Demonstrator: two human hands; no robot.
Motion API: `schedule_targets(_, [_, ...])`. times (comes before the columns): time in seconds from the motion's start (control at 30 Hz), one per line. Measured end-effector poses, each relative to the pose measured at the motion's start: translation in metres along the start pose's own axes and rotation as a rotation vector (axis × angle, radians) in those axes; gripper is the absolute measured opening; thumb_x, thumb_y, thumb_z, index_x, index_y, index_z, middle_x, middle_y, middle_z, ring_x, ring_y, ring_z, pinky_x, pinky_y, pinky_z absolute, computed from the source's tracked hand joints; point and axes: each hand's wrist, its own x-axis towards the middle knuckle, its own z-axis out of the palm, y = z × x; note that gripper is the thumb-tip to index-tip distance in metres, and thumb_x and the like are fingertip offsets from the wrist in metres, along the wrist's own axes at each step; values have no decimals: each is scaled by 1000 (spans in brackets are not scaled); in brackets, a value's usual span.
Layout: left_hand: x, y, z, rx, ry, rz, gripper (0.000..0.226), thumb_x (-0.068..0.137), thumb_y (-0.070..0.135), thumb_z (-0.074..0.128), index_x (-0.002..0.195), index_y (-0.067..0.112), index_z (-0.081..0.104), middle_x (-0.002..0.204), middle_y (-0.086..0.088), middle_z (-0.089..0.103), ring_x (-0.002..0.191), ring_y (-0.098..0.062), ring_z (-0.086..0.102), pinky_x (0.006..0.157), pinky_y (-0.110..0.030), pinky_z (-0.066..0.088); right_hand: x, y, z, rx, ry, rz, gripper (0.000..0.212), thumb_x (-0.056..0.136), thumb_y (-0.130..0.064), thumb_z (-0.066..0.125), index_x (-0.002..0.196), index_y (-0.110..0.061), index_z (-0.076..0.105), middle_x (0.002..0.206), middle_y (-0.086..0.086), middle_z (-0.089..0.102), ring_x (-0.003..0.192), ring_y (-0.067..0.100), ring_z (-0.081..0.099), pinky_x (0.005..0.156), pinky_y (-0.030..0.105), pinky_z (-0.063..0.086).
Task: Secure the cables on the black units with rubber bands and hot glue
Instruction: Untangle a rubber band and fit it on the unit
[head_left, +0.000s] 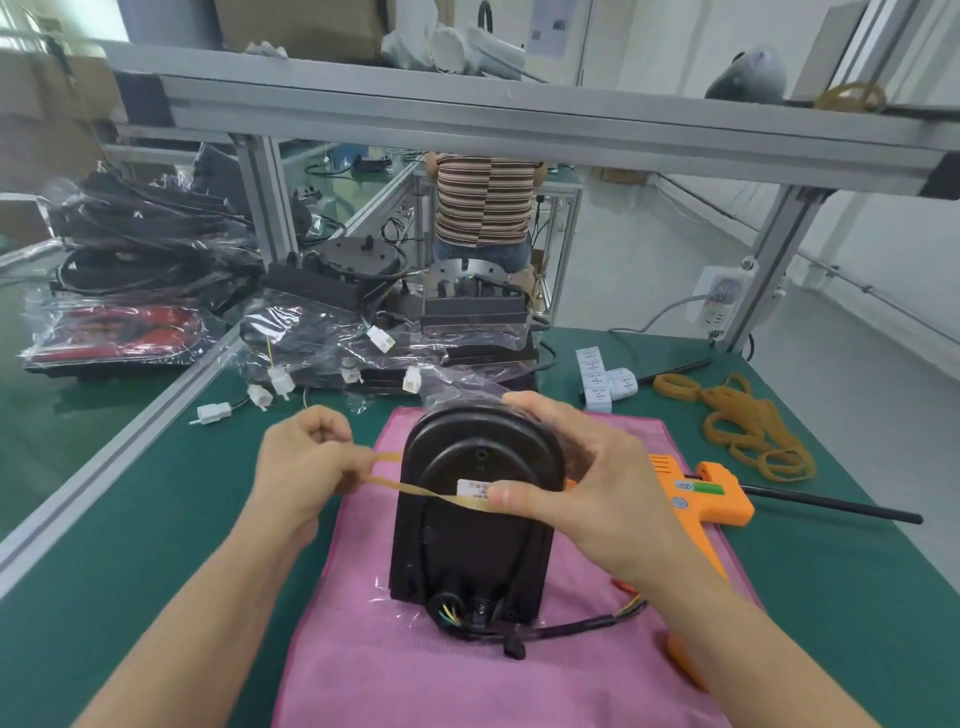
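Green matting covers the worktop (130, 545), where a pink cloth (441, 675) lies near the front edge with a black unit (475, 525) resting on it, its cable (524, 631) looped around the body and trailing off at the near end. Left hand (306, 462) pinches one end of a rubber band (410, 487) with curled fingers, while the right hand (576, 486) grips the unit's far right side and pins the stretched band across its face with the thumb. An orange glue gun (711, 499) lies just right of the unit, with a heap of spare bands (748, 431) farther right and bagged units (322, 332) stacked at the far left.
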Motion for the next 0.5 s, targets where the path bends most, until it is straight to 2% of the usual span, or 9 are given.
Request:
schedule_targets(0.1, [1, 16, 15, -42, -87, 84, 37, 57, -26, 60, 62, 9, 48, 43, 1, 47, 34, -12, 42, 39, -21, 40, 1, -3, 0, 21, -12, 5, 60, 64, -11, 86, 114, -36, 62, 107, -15, 72, 102, 4, 67, 89, 14, 48])
schedule_targets(0.2, [0, 32, 23, -92, -156, 154, 37, 54, -25, 62, 63, 8, 50, 51, -4, 48, 37, -12, 44, 40, -21, 40, 7, -3, -5, 48, -45, 26, 63, 66, -1, 85, 117, -29, 62, 111, -7, 72, 105, 10, 67, 93, 20, 48])
schedule_targets(0.27, [-1, 35, 25, -129, -178, 134, 39, 58, -30, 57, 64, 8, 50, 55, -5, 48, 37, -10, 45, 37, -18, 40, 9, -2, -7, 63, -55, 39, 63, 66, 1, 84, 118, -26, 61, 112, -3, 71, 107, 11, 66, 95, 23, 48])
schedule_targets(0.37, [-3, 28, 24, -241, -257, 39, 38, 68, -29, 51, 72, 8, 53, 65, -8, 51, 41, -8, 51, 39, -17, 43, 11, 0, -8, 58, -58, 43, 63, 67, 1, 84, 117, -28, 60, 112, -6, 71, 105, 7, 66, 92, 17, 48])
schedule_targets(0.43, [-9, 14, 23, -383, -424, -40, 26, 78, -16, 49, 93, 3, 59, 82, -12, 61, 60, -12, 63, 51, -23, 53, 12, 2, -6, 47, -53, 48, 63, 68, -1, 84, 118, -29, 59, 113, -8, 70, 106, 5, 65, 93, 17, 48])
schedule_targets(0.47, [-14, 5, 21, -480, -530, -72, 28, 82, -4, 51, 109, 0, 58, 97, -16, 65, 77, -18, 67, 64, -28, 57, 13, 3, -6, 40, -55, 47, 63, 68, -3, 84, 118, -30, 59, 114, -8, 70, 107, 4, 64, 94, 18, 47])
schedule_targets(0.5, [-19, -5, 19, -575, -625, -106, 41, 84, 10, 54, 124, 0, 54, 114, -17, 64, 95, -23, 65, 79, -34, 57, 14, 4, -5, 37, -52, 43, 63, 68, -4, 84, 118, -32, 59, 114, -9, 69, 108, 4, 64, 95, 18, 47])
